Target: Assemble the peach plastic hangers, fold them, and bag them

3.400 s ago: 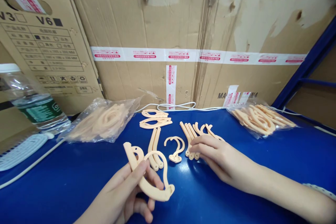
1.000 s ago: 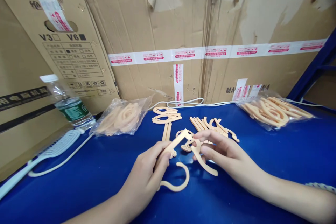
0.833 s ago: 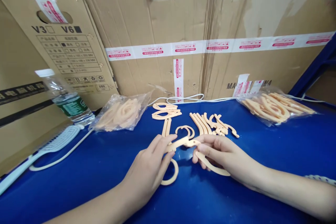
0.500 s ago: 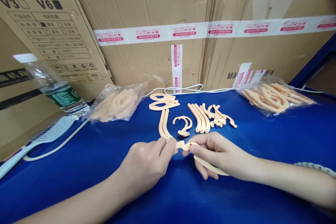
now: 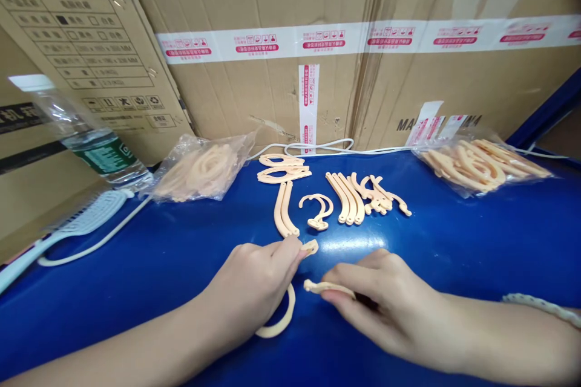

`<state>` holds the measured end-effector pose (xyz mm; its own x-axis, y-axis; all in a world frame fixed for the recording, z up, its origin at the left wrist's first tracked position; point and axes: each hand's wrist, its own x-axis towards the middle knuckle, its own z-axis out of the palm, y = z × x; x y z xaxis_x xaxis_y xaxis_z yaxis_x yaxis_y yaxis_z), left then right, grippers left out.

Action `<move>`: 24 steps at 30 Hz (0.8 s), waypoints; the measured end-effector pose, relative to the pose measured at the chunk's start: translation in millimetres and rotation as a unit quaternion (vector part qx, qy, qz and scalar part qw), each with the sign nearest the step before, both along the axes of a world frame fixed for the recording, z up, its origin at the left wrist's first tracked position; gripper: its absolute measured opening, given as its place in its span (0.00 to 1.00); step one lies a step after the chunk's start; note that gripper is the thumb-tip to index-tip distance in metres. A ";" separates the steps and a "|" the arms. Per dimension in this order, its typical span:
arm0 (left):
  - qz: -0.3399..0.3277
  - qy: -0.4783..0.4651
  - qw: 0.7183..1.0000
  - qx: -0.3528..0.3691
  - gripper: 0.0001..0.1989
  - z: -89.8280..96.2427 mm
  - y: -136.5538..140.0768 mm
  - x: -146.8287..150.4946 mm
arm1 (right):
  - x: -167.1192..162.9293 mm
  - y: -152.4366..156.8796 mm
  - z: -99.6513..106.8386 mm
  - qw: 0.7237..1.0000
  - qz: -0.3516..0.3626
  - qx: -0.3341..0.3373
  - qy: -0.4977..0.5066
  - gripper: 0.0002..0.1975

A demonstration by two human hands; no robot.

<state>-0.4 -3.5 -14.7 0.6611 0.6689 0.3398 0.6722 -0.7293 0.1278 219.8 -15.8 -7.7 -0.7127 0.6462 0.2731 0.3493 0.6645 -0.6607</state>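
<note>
My left hand (image 5: 261,281) is closed around a beige plastic hanger hook. The base (image 5: 310,247) of this hook sticks out past my fingertips, and its curved end (image 5: 280,320) shows below my hand. To the right, my right hand (image 5: 381,299) pinches a slim beige hanger arm (image 5: 324,286), its tip pointing left; my fingers hide the rest. A small gap separates the two pieces. Just beyond my left hand lie two curved arms (image 5: 282,210) side by side. Two more hooks (image 5: 320,211) rest between these and several curved arms (image 5: 347,198).
Behind are two beige looped pieces (image 5: 284,174) and, further right, a heap of small curved parts (image 5: 380,195). Clear bags of parts sit left (image 5: 204,168) and right (image 5: 483,164). A water bottle (image 5: 93,139), hairbrush (image 5: 91,217), white cable (image 5: 318,146) and cardboard boxes (image 5: 254,97) border the blue surface.
My hands have drawn apart, and the two pieces that met between my fingers are now separated. My right hand has turned palm down and come nearer. The view has shifted slightly.
</note>
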 end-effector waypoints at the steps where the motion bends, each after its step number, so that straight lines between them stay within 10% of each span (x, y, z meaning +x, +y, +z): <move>1: 0.008 -0.019 0.999 -0.027 0.21 0.9 0.0 0.3 | 0.0 -1.0 0.7 1.000 -0.008 -0.018 0.011 0.14; 5: 0.070 -0.139 0.966 -0.205 0.17 8.0 2.5 0.0 | 5.7 4.8 13.1 0.993 -0.070 -0.062 0.066 0.13; 11: 0.121 -0.335 0.789 -0.501 0.18 13.0 15.9 -10.4 | 53.6 46.3 50.9 0.985 -0.148 0.084 0.039 0.11; 17: 0.140 -0.427 0.725 -0.523 0.17 14.7 18.0 -16.0 | 106.9 89.1 52.9 0.945 -0.205 0.245 -0.069 0.10; 24: 0.118 -0.492 0.674 -0.538 0.12 10.0 22.1 -23.4 | 112.3 105.6 30.6 0.954 -0.130 0.237 -0.132 0.11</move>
<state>-23.8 18.7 -4.7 0.3012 0.9255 -0.2297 -0.0438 0.2540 0.9662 332.1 89.8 22.9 -0.6298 0.6588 0.4114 0.6553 0.7351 -0.1739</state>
